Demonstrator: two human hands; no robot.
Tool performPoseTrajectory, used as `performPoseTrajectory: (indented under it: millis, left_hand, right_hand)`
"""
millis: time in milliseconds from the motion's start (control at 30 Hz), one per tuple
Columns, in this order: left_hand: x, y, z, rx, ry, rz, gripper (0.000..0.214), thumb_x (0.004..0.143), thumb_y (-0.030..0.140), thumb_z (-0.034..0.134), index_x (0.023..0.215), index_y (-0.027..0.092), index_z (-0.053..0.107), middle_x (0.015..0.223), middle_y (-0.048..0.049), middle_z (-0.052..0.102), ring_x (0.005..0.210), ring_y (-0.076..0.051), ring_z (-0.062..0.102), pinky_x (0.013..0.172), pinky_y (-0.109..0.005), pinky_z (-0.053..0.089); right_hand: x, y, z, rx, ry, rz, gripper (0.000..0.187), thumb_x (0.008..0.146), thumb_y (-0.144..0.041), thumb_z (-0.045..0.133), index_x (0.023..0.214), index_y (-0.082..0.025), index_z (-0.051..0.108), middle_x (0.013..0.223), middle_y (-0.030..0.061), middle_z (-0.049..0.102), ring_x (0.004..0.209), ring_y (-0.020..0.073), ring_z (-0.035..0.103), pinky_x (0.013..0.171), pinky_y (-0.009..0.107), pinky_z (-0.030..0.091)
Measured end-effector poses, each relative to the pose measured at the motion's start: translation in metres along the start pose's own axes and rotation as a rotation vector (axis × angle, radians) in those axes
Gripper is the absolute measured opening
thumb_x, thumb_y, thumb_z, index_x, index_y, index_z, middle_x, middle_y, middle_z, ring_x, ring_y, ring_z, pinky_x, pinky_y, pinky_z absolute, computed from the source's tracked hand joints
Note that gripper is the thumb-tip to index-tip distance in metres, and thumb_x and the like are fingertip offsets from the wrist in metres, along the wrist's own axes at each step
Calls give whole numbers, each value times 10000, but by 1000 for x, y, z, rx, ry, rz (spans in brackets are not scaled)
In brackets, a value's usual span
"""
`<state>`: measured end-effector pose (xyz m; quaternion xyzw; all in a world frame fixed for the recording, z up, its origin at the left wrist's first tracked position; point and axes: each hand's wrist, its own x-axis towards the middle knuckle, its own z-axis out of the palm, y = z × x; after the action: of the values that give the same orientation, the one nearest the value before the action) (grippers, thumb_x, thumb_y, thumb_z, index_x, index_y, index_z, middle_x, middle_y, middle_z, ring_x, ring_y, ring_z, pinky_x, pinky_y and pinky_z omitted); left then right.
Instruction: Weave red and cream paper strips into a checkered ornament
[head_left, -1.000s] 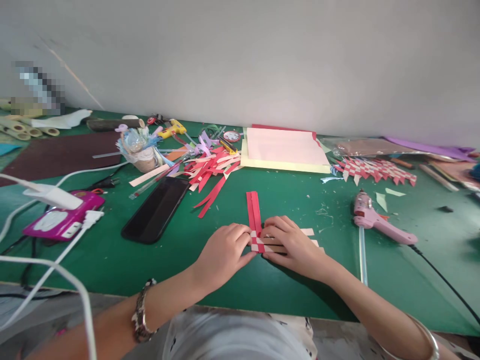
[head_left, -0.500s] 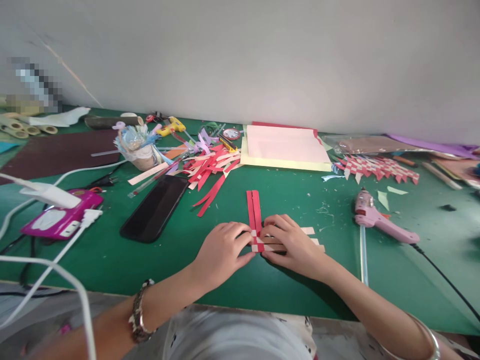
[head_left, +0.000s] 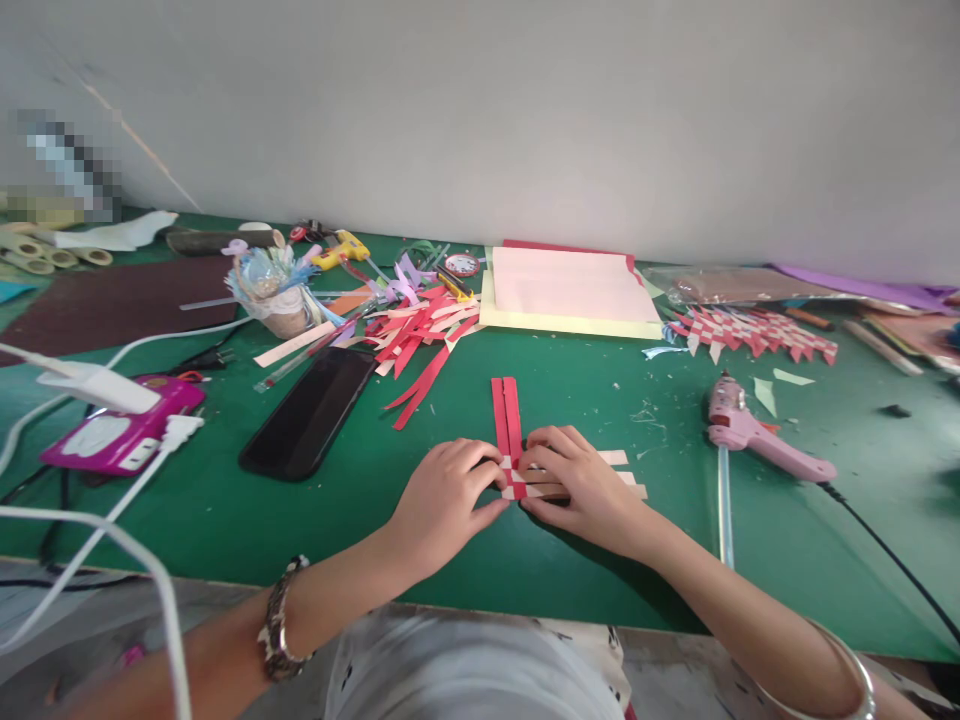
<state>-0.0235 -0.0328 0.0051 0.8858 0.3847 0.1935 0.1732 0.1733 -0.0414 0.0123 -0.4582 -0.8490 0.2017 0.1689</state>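
Red and pale pink paper strips (head_left: pixel 513 478) are woven into a small checkered piece on the green table. Two red strips (head_left: pixel 506 415) point away from me, and several pale strips (head_left: pixel 616 458) run out to the right under my right hand. At the left edge of the weave, my left hand (head_left: pixel 450 510) is closed with its fingertips and thumb on the strips. My right hand (head_left: pixel 581 490) lies over the pale strips, fingers curled and fingertips against the checkered part. The contact points under the fingers are partly hidden.
A black phone (head_left: pixel 311 415) lies left of my hands, near a purple power strip (head_left: pixel 124 430) with white cables. A pink glue gun (head_left: pixel 765 440) rests at right. Behind are loose red strips (head_left: pixel 424 325), paper sheets (head_left: pixel 574 285) and a finished-looking woven strip (head_left: pixel 757 333).
The whole view has shifted very slightly. Both hands stay on the woven strips with almost no visible movement.
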Motion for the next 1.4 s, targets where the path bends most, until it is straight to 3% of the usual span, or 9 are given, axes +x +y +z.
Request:
performPoseTrajectory:
  millis: [333, 433, 667, 1033, 1200, 1300, 1400]
  left_hand:
    - [1, 3, -2, -17, -22, -45, 44, 774, 212, 622, 805, 202, 591, 987, -10, 594, 924, -183, 543, 773, -345, 420]
    - [0, 3, -1, -16, -14, -41, 42, 778, 211, 615, 802, 196, 584, 973, -8, 595, 905, -179, 543, 764, -343, 420]
    - [0, 1, 0, 16, 2, 39, 19, 795, 190, 583, 783, 189, 567, 961, -2, 603, 909, -175, 544, 761, -326, 414]
    - [2, 2, -1, 84, -8, 71, 38, 804, 198, 557, 769, 184, 561, 898, -17, 600, 854, -185, 536, 723, -332, 432]
    - [1, 1, 0, 87, -6, 73, 53, 814, 206, 540, 775, 181, 566, 899, -22, 592, 850, -186, 530, 718, -335, 428]
    - [0, 1, 1, 85, 4, 78, 48, 819, 207, 536, 792, 185, 570, 905, -17, 593, 847, -181, 532, 712, -330, 426]
    - [-1, 1, 2, 81, 26, 72, 37, 810, 194, 544, 786, 187, 571, 924, -17, 590, 843, -180, 540, 697, -324, 426]
  right_hand:
    - [-5, 4, -9, 51, 43, -4, 158, 792, -244, 544, 945, -210, 555, 1030, 64, 534, 917, 176, 520, 810, 346, 442]
    - [-11, 7, -14, -41, 101, 63, 100, 837, -226, 483, 871, -205, 575, 951, 56, 558, 839, 164, 550, 745, 325, 454]
    - [-26, 3, -7, -210, 65, 188, 93, 843, -231, 493, 879, -214, 577, 925, 48, 578, 808, 183, 549, 703, 337, 452]
    - [-17, 4, -7, -322, 58, 138, 109, 854, -203, 446, 819, -196, 549, 809, 50, 578, 734, 185, 527, 639, 313, 387]
    - [-9, -1, -12, -121, -57, 239, 64, 810, -233, 488, 836, -195, 532, 785, 25, 635, 662, 159, 568, 566, 256, 353]
    - [0, -4, -15, -18, -115, 330, 198, 820, -377, 477, 780, -207, 568, 769, 23, 659, 638, 155, 584, 511, 233, 321]
    - [9, -4, -15, -66, -128, 371, 299, 855, -373, 409, 688, -204, 591, 708, 20, 665, 611, 155, 573, 506, 235, 295]
